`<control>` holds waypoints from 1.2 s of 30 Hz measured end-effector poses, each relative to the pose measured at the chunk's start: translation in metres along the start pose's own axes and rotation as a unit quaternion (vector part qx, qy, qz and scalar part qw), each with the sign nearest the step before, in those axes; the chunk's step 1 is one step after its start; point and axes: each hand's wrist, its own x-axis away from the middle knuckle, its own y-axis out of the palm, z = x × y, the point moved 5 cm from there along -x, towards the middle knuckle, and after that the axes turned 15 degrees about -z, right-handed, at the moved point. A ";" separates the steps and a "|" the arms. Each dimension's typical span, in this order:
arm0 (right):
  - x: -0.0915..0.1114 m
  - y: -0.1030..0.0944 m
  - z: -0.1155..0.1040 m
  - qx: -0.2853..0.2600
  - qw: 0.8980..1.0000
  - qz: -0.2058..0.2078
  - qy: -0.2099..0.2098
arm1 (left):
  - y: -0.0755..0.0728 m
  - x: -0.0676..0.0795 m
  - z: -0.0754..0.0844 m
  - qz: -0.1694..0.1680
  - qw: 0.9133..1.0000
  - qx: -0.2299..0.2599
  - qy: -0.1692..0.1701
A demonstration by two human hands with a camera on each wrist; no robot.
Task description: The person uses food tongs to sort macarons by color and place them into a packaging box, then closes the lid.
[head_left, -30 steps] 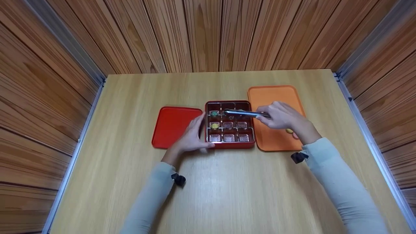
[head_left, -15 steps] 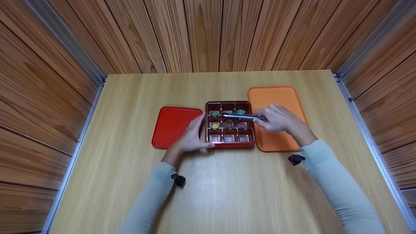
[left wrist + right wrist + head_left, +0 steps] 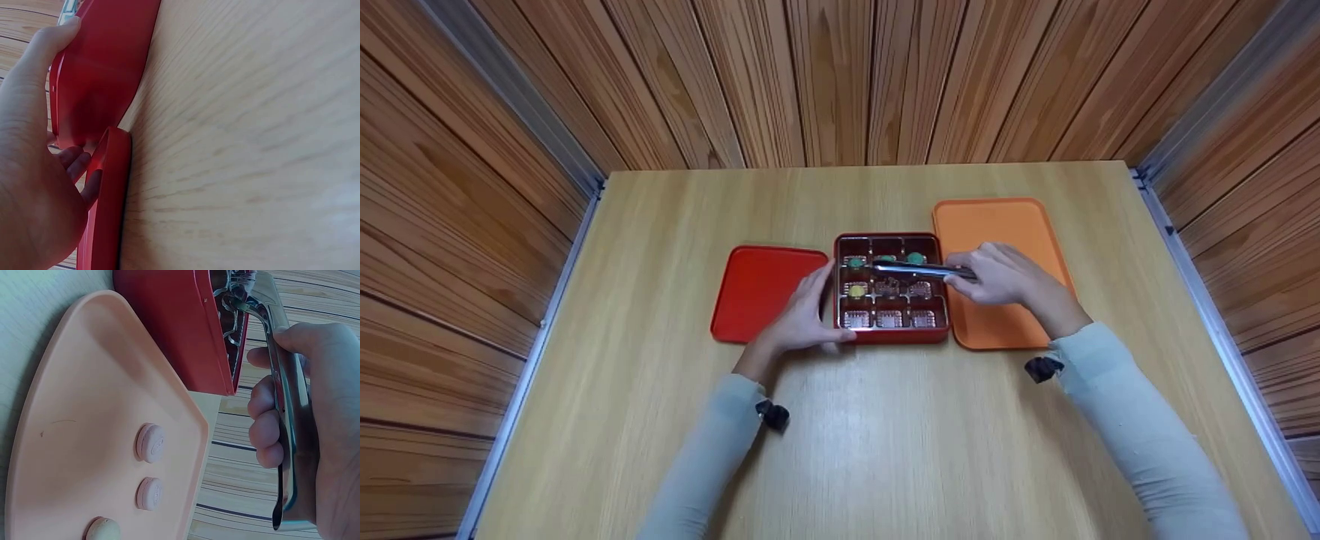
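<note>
My left hand [image 3: 801, 316] rests against the near left corner of a red box [image 3: 892, 337], fingers along its left side and thumb at the front rim. The box holds a clear tray divided into several cells. Green macarons [image 3: 916, 259] sit in the far row, the middle one partly hidden by metal tongs [image 3: 922, 270]. A yellow macaron [image 3: 857, 291] lies in the left cell of the middle row. My right hand [image 3: 997, 274] grips the tongs around their handle, fingers curled. The tongs reach across the box from the right, tips by the far middle cell.
A red lid [image 3: 761, 292] lies left of the box, near my left fingers. At the right, an orange tray [image 3: 990, 221] carries pink macarons [image 3: 151, 443] and a pale macaron [image 3: 104, 531], seen in the right wrist view. Wooden walls [image 3: 840, 82] stand around the table.
My right hand and the tongs have shifted slightly toward the left and nearer me, bringing the green macarons in the far middle and right cells into view. My left hand has stayed put.
</note>
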 end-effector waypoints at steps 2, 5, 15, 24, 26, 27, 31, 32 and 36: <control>0.000 0.000 0.000 -0.002 1.000 -0.001 0.002 | 0.000 0.000 0.000 0.000 1.000 -0.001 0.000; 0.000 0.001 0.001 -0.004 1.000 -0.003 0.006 | 0.000 0.000 0.000 -0.001 1.000 -0.002 0.000; 0.001 -0.002 0.002 -0.020 1.000 -0.013 0.014 | 0.000 -0.001 0.000 -0.003 1.000 -0.003 -0.003; 0.008 -0.007 0.007 -0.037 0.999 0.000 0.018 | -0.001 -0.001 0.000 -0.003 1.000 -0.007 0.004; 0.010 -0.007 0.009 -0.035 0.999 0.006 0.016 | -0.001 0.000 0.000 -0.003 1.000 -0.005 0.004; 0.012 -0.008 0.010 -0.036 0.999 0.008 0.016 | -0.001 0.000 0.001 -0.004 1.000 -0.004 0.004; 0.019 -0.009 0.016 -0.040 0.999 0.008 0.023 | -0.001 0.000 0.000 -0.004 1.000 -0.003 0.004; 0.021 -0.009 0.018 -0.041 0.999 0.007 0.026 | -0.001 0.000 0.000 -0.004 1.000 -0.004 0.004; 0.032 -0.011 0.027 -0.051 0.998 0.003 0.042 | 0.000 0.000 0.000 -0.003 1.000 -0.003 0.006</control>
